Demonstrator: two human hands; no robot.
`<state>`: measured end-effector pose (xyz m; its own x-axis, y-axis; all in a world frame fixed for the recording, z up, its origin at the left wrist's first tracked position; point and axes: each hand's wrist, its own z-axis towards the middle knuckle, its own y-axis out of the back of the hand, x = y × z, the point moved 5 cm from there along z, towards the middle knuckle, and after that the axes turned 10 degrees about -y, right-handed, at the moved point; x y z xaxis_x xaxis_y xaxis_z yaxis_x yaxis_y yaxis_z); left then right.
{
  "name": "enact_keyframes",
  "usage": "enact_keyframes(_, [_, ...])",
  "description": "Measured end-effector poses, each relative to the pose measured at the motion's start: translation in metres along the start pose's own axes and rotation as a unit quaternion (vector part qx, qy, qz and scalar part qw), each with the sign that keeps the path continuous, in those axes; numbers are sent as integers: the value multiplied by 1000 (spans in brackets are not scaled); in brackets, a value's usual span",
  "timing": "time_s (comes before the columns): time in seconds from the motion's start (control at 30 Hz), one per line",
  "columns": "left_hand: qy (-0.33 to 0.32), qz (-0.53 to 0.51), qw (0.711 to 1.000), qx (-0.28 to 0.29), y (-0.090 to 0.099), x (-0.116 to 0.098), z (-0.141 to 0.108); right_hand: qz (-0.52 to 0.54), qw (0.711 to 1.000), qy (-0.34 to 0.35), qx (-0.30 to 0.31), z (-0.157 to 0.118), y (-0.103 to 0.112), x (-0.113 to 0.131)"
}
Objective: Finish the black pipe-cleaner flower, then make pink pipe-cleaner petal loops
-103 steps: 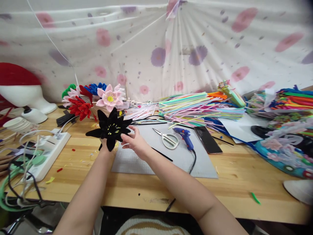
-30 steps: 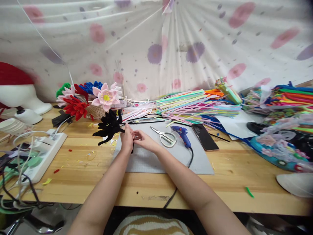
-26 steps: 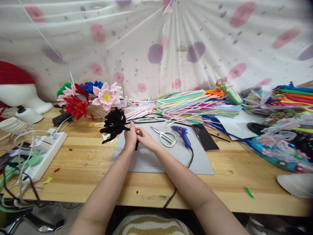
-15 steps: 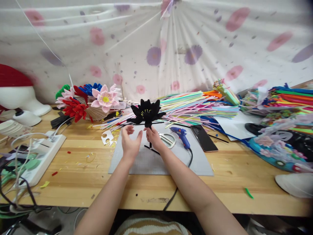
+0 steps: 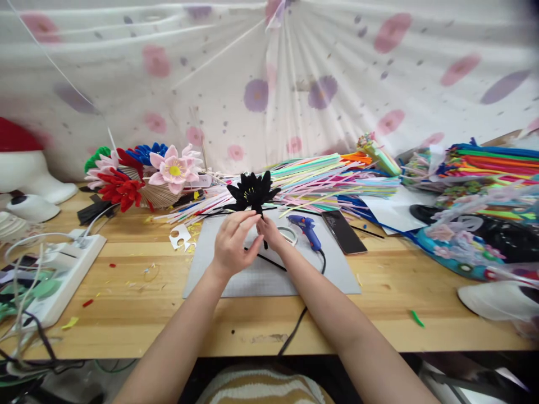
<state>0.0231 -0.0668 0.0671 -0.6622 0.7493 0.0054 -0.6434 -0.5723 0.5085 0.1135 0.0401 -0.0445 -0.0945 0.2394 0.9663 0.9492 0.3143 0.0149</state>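
A black pipe-cleaner flower (image 5: 252, 192) with thin yellow stamens stands upright above the grey mat (image 5: 324, 280). My right hand (image 5: 270, 233) is closed round its stem, just under the petals. My left hand (image 5: 236, 244) is raised beside the stem on the left, fingers stretched and thumb apart; it partly covers the lower petals. Whether its fingertips touch the flower I cannot tell. Behind my right wrist lie scissors (image 5: 289, 232), only partly showing. A blue glue gun (image 5: 306, 229) rests to their right. Below my hands a black pipe-cleaner piece (image 5: 273, 261) lies on the mat.
A dark phone (image 5: 345, 233) lies on the mat's right edge. Bundles of coloured pipe cleaners (image 5: 311, 179) spread along the back. Finished flowers (image 5: 174, 168) stand at back left, near a white power strip (image 5: 80, 275). The glue gun's cord (image 5: 301, 320) runs over the table's front edge.
My left hand has moved right and turned, coming close to the stem below the flower. My right hand still grips the stem. The view has shifted slightly.
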Motion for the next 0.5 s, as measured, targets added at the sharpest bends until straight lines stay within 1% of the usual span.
enact_keyframes(0.07, [23,35,997,-65,11,5,3,11,1000,-6,-10,-2,7,1])
enact_keyframes(0.1, [36,45,995,-80,14,8,5,21,1000,-11,-11,-3,9,2])
enact_keyframes(0.13, [48,47,995,-78,13,10,6,31,999,-15,-6,-4,11,2])
enact_keyframes(0.2, [52,31,997,-39,6,12,8,46,999,-19,8,-7,14,4])
enact_keyframes(0.27, [28,0,1000,2,-3,7,9,43,999,-14,16,-8,18,6])
enact_keyframes(0.3, [14,-14,1000,8,-5,4,9,41,999,-12,25,-9,20,7])
enact_keyframes(0.33, [5,-25,1000,0,-5,2,10,41,998,-12,41,-10,21,7])
enact_keyframes(0.4, [13,-35,998,-46,2,3,11,47,994,-23,95,-13,22,5])
enact_keyframes(0.47, [49,-25,993,-100,11,10,12,47,985,-43,163,-16,21,1])
enact_keyframes(0.5, [69,-18,991,-113,14,15,12,43,979,-52,190,-18,21,-1])
